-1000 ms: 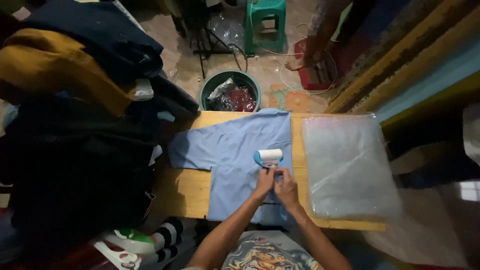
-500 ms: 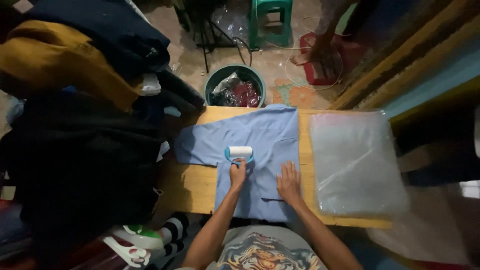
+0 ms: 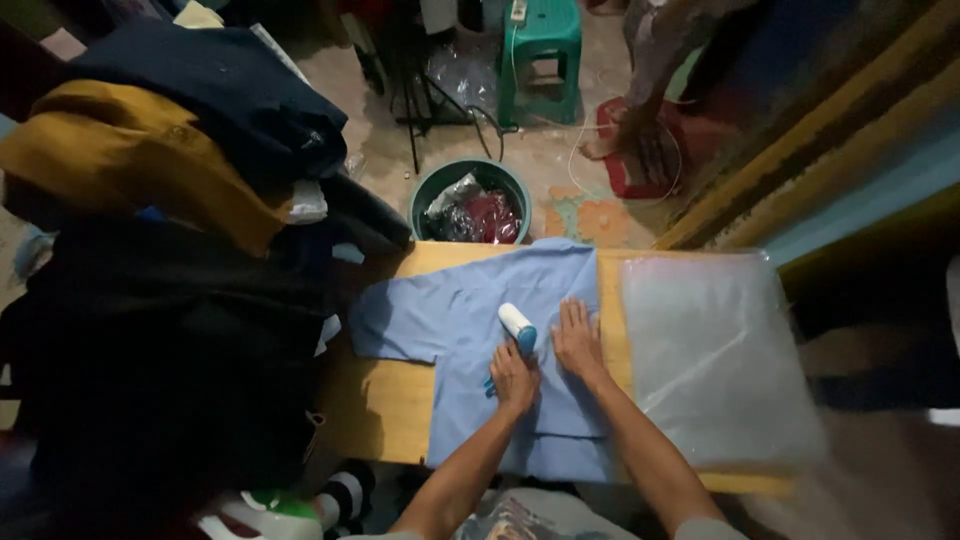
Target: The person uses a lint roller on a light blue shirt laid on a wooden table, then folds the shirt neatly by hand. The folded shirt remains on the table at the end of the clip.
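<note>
A light blue short-sleeved shirt lies flat on a wooden table. My left hand grips the blue handle of a lint roller, whose white roll rests on the middle of the shirt. Just to the right of the roller, my right hand lies flat on the shirt with fingers spread, pressing the cloth down.
A stack of clear plastic bags covers the table's right part. Piled dark and mustard clothes crowd the left. Beyond the table stand a green bucket of scraps and a green stool. Another person's bare feet rest on a red mat.
My left hand has carried the roller from the shirt's left part back toward the middle. My right hand has slid up the shirt and now sits next to the roller.
</note>
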